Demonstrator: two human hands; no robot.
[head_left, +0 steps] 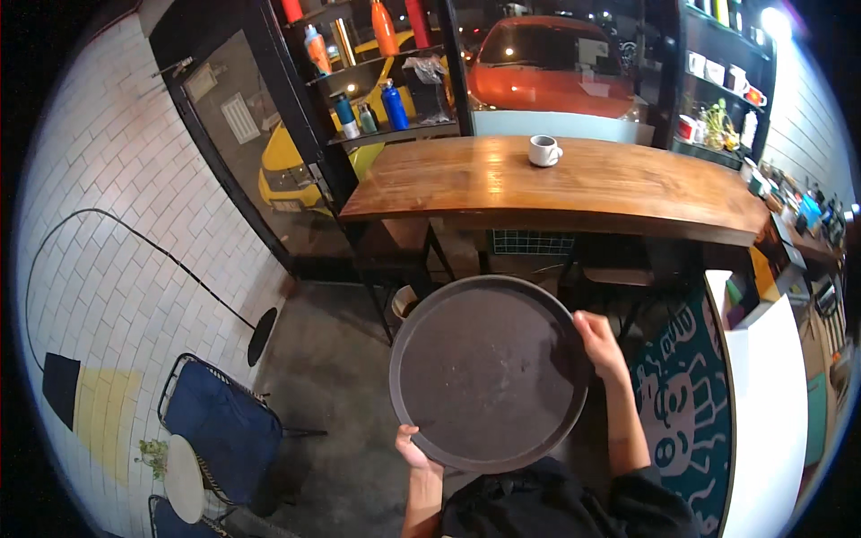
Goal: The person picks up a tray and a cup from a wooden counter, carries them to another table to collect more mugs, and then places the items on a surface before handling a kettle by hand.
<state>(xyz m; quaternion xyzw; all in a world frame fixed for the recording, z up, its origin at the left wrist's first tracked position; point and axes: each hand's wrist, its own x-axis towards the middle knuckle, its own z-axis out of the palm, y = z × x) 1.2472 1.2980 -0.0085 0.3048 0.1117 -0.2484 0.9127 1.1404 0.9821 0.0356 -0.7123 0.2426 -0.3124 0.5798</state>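
Note:
A large round dark brown tray (491, 377) is held out in front of me, with nothing lying on it, only some pale specks. My left hand (418, 448) grips its lower left rim, the thumb showing on top. At the upper right rim my right hand (599, 344) is closed round the edge; its fingers underneath are hidden. Beyond the tray, a white cup (543, 151) with its handle to the right stands upright on a wooden counter (430, 184), apart from both hands.
A blue-cushioned chair (220, 430) and small round table (185, 480) stand at left. A white counter (767, 403) is close on the right. Dark stools (395, 244) sit under the wooden counter. Shelves with bottles (384, 29) rise behind; a glass door (247, 134) is far left.

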